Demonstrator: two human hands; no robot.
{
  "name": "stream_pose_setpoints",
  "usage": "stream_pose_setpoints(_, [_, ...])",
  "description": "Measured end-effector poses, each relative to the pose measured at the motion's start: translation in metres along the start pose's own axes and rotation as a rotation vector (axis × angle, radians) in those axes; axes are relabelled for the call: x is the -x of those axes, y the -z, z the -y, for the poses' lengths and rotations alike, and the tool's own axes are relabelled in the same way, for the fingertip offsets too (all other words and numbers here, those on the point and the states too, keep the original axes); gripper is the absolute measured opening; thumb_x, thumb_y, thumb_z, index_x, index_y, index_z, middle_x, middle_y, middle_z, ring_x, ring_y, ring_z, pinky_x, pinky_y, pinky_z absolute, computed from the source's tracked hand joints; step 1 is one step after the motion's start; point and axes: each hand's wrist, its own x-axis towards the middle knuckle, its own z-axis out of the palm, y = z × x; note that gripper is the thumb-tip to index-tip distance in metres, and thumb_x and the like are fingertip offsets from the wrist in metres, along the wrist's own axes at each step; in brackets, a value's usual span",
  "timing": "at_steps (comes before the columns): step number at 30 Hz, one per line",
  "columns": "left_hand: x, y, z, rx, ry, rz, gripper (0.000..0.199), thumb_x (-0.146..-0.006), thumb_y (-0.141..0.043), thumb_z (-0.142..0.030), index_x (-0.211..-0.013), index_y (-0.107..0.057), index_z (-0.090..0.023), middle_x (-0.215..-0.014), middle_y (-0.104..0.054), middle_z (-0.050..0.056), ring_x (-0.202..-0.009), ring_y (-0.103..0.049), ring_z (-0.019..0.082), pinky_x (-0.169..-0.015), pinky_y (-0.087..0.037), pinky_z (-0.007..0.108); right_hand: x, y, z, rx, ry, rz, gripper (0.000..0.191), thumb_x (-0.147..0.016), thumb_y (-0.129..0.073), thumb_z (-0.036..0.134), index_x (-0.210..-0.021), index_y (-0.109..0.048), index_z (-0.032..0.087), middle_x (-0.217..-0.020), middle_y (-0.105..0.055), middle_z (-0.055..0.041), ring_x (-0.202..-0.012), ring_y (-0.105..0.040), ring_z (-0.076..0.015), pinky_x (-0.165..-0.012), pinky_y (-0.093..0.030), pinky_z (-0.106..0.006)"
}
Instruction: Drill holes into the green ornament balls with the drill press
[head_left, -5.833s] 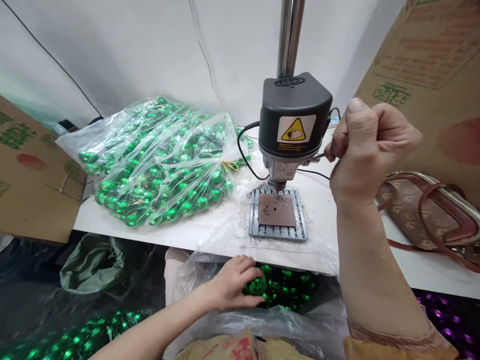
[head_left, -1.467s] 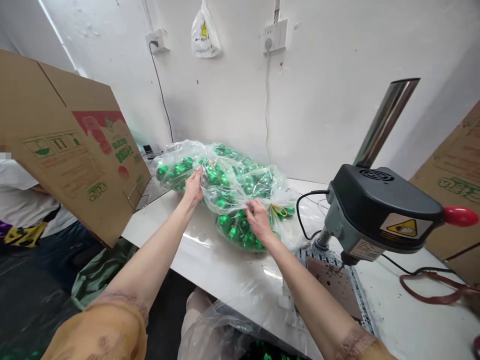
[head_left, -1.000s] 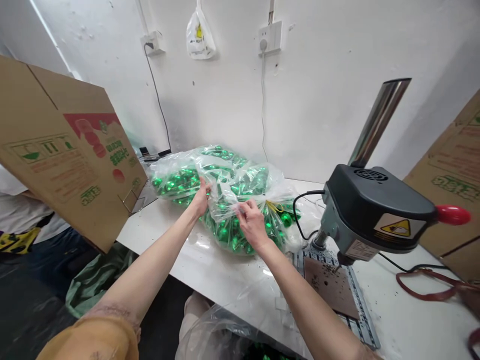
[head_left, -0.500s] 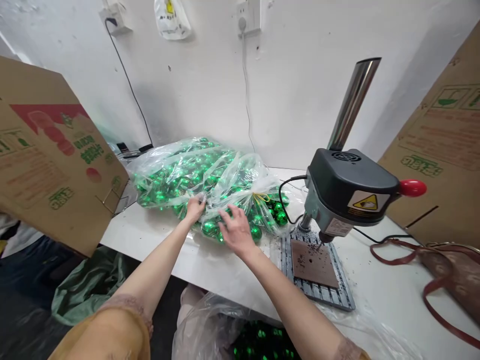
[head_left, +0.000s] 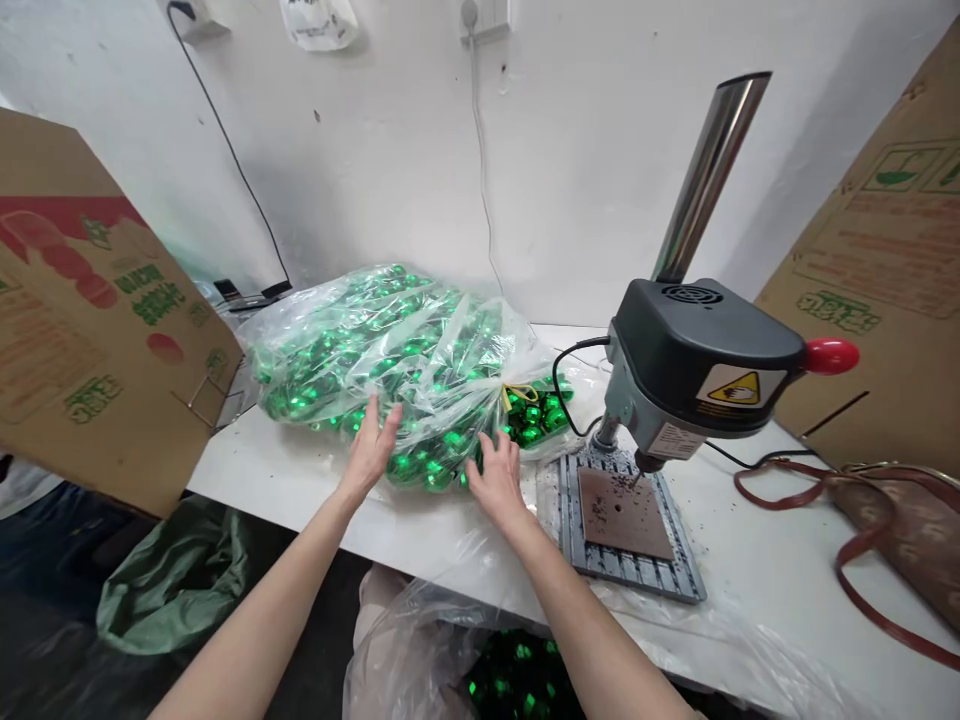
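Observation:
A large clear plastic bag [head_left: 375, 345] full of shiny green balls lies on the white table [head_left: 442, 535]. Its right side is gathered near a yellow tie [head_left: 519, 392], and green balls [head_left: 536, 415] show beside the tie. Against the bag's front left side, my left hand [head_left: 370, 448] is open with its fingers extended. My right hand [head_left: 495, 477] rests at the front right of the bag, fingers apart and slightly bent, touching the plastic below the tie. Neither hand grips anything that I can see.
A bench drill press [head_left: 701, 360] stands to the right, with a brown board [head_left: 626, 515] on its base. Cardboard boxes [head_left: 97, 310] flank both sides. A brown bag [head_left: 900, 530] with a strap lies far right. Another plastic bag [head_left: 420, 650] holding green balls sits below the table edge.
My left hand has let go of the plastic and moved left and down, fingers now extended. My right hand has shifted right and slightly down. The view has tilted a little.

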Motion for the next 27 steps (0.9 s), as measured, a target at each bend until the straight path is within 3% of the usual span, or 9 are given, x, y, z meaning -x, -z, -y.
stream_pose_setpoints(3, [0.023, -0.013, 0.001, -0.121, -0.02, 0.098, 0.089, -0.083, -0.058, -0.063, -0.155, -0.028, -0.02, -0.157, -0.033, 0.02, -0.145, -0.034, 0.04, -0.112, -0.036, 0.054, 0.007, -0.008, 0.01, -0.028, 0.009, 0.02, 0.052, -0.083, -0.057, 0.041, -0.13, -0.053, 0.019, -0.138, -0.044, -0.0154, -0.125, -0.047, -0.0277, -0.107, -0.042, -0.05])
stream_pose_setpoints(9, [0.019, -0.027, 0.015, -0.166, -0.136, 0.036, 0.066, -0.091, -0.051, -0.046, -0.149, -0.039, -0.018, -0.154, -0.032, 0.022, -0.145, -0.033, 0.04, -0.111, -0.038, 0.055, 0.023, -0.005, 0.013, -0.084, 0.083, 0.057, 0.046, -0.081, -0.058, 0.034, -0.124, -0.06, 0.02, -0.144, -0.038, -0.0179, -0.134, -0.043, -0.0317, -0.108, -0.044, -0.052])
stream_pose_setpoints(13, [0.027, -0.02, 0.004, -0.117, -0.24, -0.283, 0.046, -0.089, -0.055, -0.035, -0.131, -0.053, -0.017, -0.136, -0.051, 0.019, -0.139, -0.042, 0.034, -0.113, -0.036, 0.054, 0.04, 0.025, 0.01, -0.104, 0.193, 0.028, 0.042, -0.084, -0.052, 0.025, -0.125, -0.059, 0.019, -0.153, -0.031, -0.0187, -0.142, -0.036, -0.0332, -0.112, -0.041, -0.058])
stream_pose_setpoints(16, [0.048, -0.019, -0.025, -0.053, -0.526, -0.461, 0.027, -0.085, -0.059, -0.022, -0.111, -0.059, -0.019, -0.129, -0.058, 0.016, -0.139, -0.04, 0.032, -0.114, -0.033, 0.056, 0.053, 0.065, 0.01, -0.135, 0.343, 0.005, 0.036, -0.087, -0.052, 0.025, -0.121, -0.062, 0.025, -0.148, -0.045, -0.012, -0.14, -0.042, -0.0259, -0.113, -0.043, -0.05])
stream_pose_setpoints(18, [0.062, -0.027, -0.054, 0.026, -0.763, -0.299, 0.022, -0.083, -0.059, -0.015, -0.104, -0.061, -0.021, -0.121, -0.063, 0.012, -0.132, -0.048, 0.029, -0.11, -0.039, 0.051, 0.058, 0.103, 0.008, -0.168, 0.439, -0.016, 0.029, -0.087, -0.054, 0.022, -0.113, -0.066, 0.027, -0.133, -0.06, -0.0073, -0.128, -0.054, -0.0179, -0.109, -0.049, -0.039])
stream_pose_setpoints(20, [0.072, -0.045, -0.084, 0.108, -0.894, -0.025, 0.022, -0.085, -0.054, -0.012, -0.103, -0.063, -0.022, -0.112, -0.067, 0.008, -0.117, -0.059, 0.024, -0.103, -0.047, 0.044, 0.059, 0.147, 0.003, -0.201, 0.512, -0.05, 0.029, -0.085, -0.056, 0.017, -0.111, -0.067, 0.028, -0.122, -0.067, -0.0043, -0.115, -0.062, -0.0121, -0.1, -0.054, -0.03])
stream_pose_setpoints(23, [0.076, -0.086, -0.124, 0.145, -0.802, 0.322, 0.031, -0.089, -0.045, -0.011, -0.109, -0.065, -0.023, -0.112, -0.065, 0.009, -0.106, -0.062, 0.022, -0.095, -0.049, 0.037, 0.055, 0.22, -0.004, -0.226, 0.671, -0.243, 0.047, -0.078, -0.061, 0.006, -0.118, -0.064, 0.031, -0.107, -0.074, -0.0022, -0.099, -0.069, -0.0129, -0.088, -0.06, -0.031])
stream_pose_setpoints(25, [0.072, -0.114, -0.141, 0.056, -0.65, 0.481, 0.034, -0.086, -0.05, -0.011, -0.114, -0.066, -0.023, -0.115, -0.061, 0.012, -0.107, -0.059, 0.026, -0.094, -0.048, 0.038, 0.049, 0.265, -0.005, -0.192, 0.601, -0.426, 0.05, -0.077, -0.062, 0.005, -0.115, -0.066, 0.036, -0.096, -0.075, -0.0001, -0.087, -0.071, -0.0142, -0.075, -0.061, -0.032])
stream_pose_setpoints(27, [0.065, -0.138, -0.15, -0.028, -0.508, 0.563, 0.036, -0.08, -0.058, -0.01, -0.112, -0.068, -0.022, -0.113, -0.059, 0.014, -0.108, -0.057, 0.03, -0.093, -0.047, 0.042, 0.041, 0.302, -0.001, -0.178, 0.457, -0.588, 0.034, -0.08, -0.064, 0.015, -0.103, -0.072, 0.04, -0.085, -0.074, 0.0002, -0.073, -0.07, -0.015, -0.061, -0.057, -0.035])
